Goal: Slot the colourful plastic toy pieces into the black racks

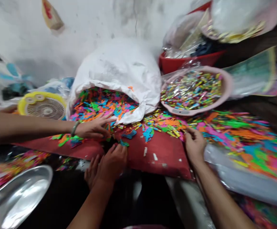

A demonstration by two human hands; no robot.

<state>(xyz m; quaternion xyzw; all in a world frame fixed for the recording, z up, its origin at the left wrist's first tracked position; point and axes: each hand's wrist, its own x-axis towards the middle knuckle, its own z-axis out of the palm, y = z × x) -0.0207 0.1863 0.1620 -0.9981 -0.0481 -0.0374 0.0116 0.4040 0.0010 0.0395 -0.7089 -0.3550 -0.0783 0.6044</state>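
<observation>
- The left hand (111, 163) is low on the near edge of the red cloth (162, 156), palm down. Its fingers (119, 151) are bent and close together, tips right at a teal piece (124, 143).
- Motion blur makes it impossible to tell whether those fingers pinch the teal piece or merely touch it.
- The right hand (195, 145) sits further right, at the near edge of the heap of coloured pieces (167, 122). Its fingers curl down into the heap, but it is unclear whether they grip anything.
- The heap spreads across the far side of the red cloth and runs on to the right over a clear plastic sheet (236, 178).
- A co-worker's hand (94, 128), with a green bangle (74, 128) at the wrist, reaches in from the left. It lies flat, fingers stretched, at the mouth of the white sack (119, 66).
- The white sack lies tipped open, with more coloured pieces spilling out of it.
- Behind the heap, a pink basin (226, 86) holds small coloured bits under plastic, with a red basin (176, 63) just beyond.
- Far left is a yellow fan (43, 106), and near left a steel pan (19, 194).
</observation>
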